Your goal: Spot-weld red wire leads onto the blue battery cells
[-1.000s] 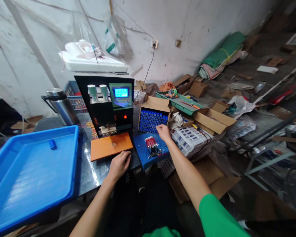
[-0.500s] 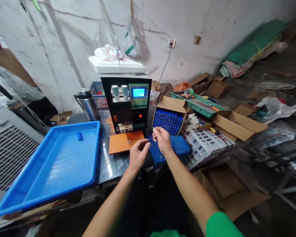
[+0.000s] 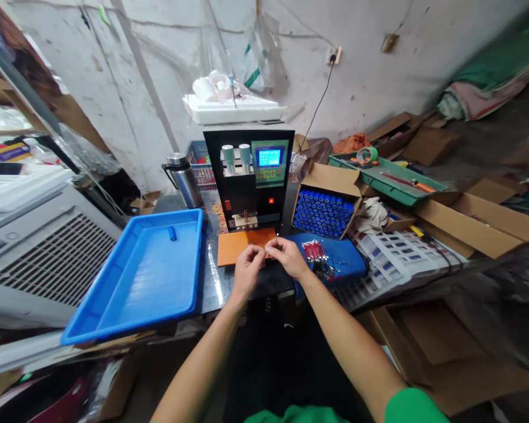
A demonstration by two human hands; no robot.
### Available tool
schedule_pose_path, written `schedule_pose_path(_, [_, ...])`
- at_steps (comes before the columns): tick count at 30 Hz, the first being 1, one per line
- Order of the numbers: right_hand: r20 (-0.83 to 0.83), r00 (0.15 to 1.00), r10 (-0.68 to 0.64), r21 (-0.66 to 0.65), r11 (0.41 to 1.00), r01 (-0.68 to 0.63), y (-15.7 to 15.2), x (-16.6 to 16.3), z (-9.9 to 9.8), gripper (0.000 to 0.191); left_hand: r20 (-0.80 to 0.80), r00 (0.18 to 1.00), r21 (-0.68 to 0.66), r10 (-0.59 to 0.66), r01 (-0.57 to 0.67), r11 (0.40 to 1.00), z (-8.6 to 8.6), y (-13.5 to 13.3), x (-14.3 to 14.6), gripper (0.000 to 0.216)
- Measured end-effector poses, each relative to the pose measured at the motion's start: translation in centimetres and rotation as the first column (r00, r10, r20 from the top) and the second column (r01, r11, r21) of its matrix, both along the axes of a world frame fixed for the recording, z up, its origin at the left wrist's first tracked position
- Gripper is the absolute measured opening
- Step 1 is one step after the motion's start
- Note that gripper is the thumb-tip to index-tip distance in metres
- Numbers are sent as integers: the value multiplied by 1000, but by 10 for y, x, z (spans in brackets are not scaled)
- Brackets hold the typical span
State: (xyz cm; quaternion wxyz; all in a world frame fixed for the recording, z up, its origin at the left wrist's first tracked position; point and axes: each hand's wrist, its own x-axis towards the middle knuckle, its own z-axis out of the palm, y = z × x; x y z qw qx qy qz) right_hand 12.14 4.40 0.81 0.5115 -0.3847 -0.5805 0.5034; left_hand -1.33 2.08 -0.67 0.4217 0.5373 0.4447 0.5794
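Note:
My left hand (image 3: pixel 249 269) and my right hand (image 3: pixel 288 257) nearly meet at the front of the orange plate (image 3: pixel 233 248) of a black spot welder (image 3: pixel 267 220). Thumb and fingers of each are pinched together. A small white tip shows above my right fingers, part of a thin wire lead mostly hidden by them. What my left fingertips pinch is too small to make out. Right of my hands, bundled red and black wire leads (image 3: pixel 316 252) lie on a blue cloth (image 3: pixel 350 261). Blue battery cells (image 3: pixel 321 212) fill a cardboard box behind it.
On the left stands a blue tray (image 3: pixel 198 258) with a single blue cell (image 3: pixel 172 233) in it. A steel flask (image 3: pixel 186 183) stands behind. To the right are a green tool tray (image 3: pixel 392 183), a white plastic crate (image 3: pixel 381 258) and open cartons (image 3: pixel 480 223).
My view has turned left. My hands have come together in front of the orange plate, and my left fingers have closed from an open curve. The wire leads on the cloth are now uncovered.

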Motion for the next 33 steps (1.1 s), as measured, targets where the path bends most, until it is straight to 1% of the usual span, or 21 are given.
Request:
schedule_pose_path(2, [47,999,7,33,999,-9,-3,-3,-2,25,-13,1000,-29,13,-14,1000,-2,-5,-2,27])
schedule_pose_path(5, [87,996,-35,46,998,31,-2,-5,-8,25,-77,996,-46,42,-46,998,1,-14,-14,26])
schedule_pose_path(7, [77,992,-98,39,995,96,3,-5,-15,26,-184,979,-23,93,-99,995,10,-12,-37,23])
schedule_pose_path(9, [59,986,-158,35,987,156,11,-5,-23,27,-339,924,13,176,-183,983,23,0,-77,22])
schedule_pose_path(10, [55,983,-173,30,985,171,15,-6,-27,28,-425,875,21,232,-247,969,30,11,-101,21])
schedule_pose_path(11, [53,982,-179,23,984,178,18,-7,-31,29,-527,798,35,293,-324,945,35,23,-127,19])
schedule_pose_path(13, [48,983,-180,5,984,180,22,-10,-36,30,-701,611,37,368,-484,874,42,52,-175,17])
schedule_pose_path(14, [41,982,-184,-5,983,184,23,-12,-38,30,-769,526,13,363,-555,832,41,66,-195,17])
schedule_pose_path(15, [36,981,-190,-12,982,190,23,-14,-40,30,-817,467,-29,338,-620,784,39,79,-211,18])
schedule_pose_path(16, [36,980,-196,-16,980,197,23,-15,-41,30,-842,442,-67,308,-654,753,34,90,-222,23])
schedule_pose_path(18, [53,979,-199,-14,980,200,21,-18,-41,31,-861,425,-106,279,-687,719,22,106,-232,33])
schedule_pose_path(22, [89,976,-196,-3,980,198,17,-20,-41,34,-881,407,-156,239,-728,667,0,128,-225,57])
schedule_pose_path(25, [93,977,-194,-5,981,196,17,-21,-44,38,-921,368,-195,129,-721,665,-6,142,-220,73])
schedule_pose_path(26, [97,977,-192,-5,981,193,17,-21,-45,38,-931,355,-208,87,-711,671,-7,146,-221,74])
schedule_pose_path(28, [107,977,-186,-6,982,187,17,-21,-47,39,-938,345,-226,37,-689,689,-8,152,-223,68])
schedule_pose_path(31, [116,976,-186,-13,982,189,16,-20,-49,39,-938,346,-226,31,-676,701,-10,158,-227,52])
schedule_pose_path(33, [117,975,-189,-21,981,193,16,-21,-50,38,-943,331,-212,35,-678,704,-13,160,-227,54])
